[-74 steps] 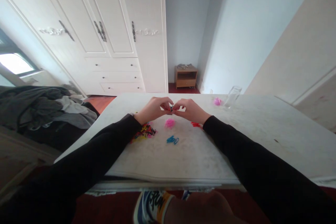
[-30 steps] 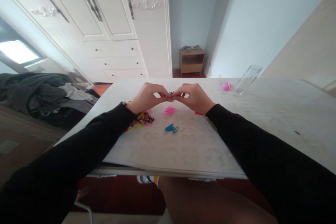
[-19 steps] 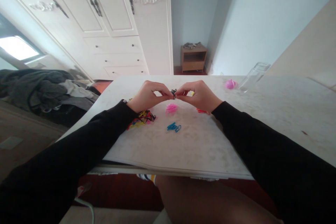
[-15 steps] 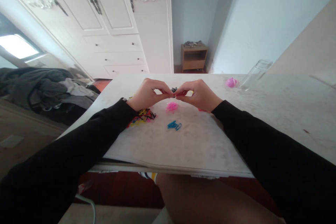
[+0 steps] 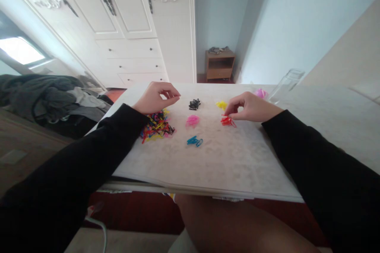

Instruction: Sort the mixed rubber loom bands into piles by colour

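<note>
Where the right hand hangs, red paperclips lie just beneath.

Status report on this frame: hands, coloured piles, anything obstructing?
Left hand near mixed pile, grip unclear. Right hand at red pile, grip unclear. Black pile, pink pile, blue pile, yellow pile separate. Left sleeve partly blocks view of mixed pile.

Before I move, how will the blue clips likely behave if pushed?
The blue clips look like slim loops, so each is probably light and fairly stiff. One loop pokes out at the pile's right edge, so a push may split the group. They lie low on the table, so rolling seems unlikely.
</note>
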The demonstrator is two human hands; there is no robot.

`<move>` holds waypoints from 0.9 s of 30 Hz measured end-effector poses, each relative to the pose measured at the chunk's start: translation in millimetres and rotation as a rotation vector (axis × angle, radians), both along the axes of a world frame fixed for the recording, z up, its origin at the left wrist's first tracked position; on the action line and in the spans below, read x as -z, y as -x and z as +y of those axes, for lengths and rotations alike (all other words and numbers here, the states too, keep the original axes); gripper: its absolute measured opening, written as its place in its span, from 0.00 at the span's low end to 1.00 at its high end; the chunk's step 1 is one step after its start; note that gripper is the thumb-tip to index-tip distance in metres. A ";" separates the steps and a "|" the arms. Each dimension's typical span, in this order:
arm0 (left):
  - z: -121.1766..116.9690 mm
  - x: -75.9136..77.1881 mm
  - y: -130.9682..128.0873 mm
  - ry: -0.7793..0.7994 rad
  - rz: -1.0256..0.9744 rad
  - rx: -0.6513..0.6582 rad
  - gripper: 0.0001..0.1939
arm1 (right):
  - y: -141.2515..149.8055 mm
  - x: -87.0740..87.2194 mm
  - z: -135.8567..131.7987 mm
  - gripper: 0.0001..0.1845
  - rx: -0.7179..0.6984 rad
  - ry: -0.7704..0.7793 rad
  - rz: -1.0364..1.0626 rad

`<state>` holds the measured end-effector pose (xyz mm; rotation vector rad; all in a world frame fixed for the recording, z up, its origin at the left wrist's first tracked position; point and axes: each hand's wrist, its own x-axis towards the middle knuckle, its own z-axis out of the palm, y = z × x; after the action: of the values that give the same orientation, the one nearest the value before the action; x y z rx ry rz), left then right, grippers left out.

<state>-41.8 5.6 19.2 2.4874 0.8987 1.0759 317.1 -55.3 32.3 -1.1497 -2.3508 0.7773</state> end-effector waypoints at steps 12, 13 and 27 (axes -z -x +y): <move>4.4 -7.4 15.2 0.066 0.017 -0.054 0.11 | 3.6 8.9 1.5 0.13 0.121 -0.099 -0.052; 5.1 -8.7 16.7 0.081 0.029 -0.052 0.11 | 4.3 10.2 1.6 0.14 0.117 -0.108 -0.067; 20.0 -11.9 43.0 0.264 0.378 -0.005 0.09 | 11.9 11.1 -1.4 0.18 0.166 -0.278 0.044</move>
<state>-84.9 25.6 31.1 2.4974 1.0696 0.4527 305.2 -56.7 21.2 -1.1735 -2.2071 0.3996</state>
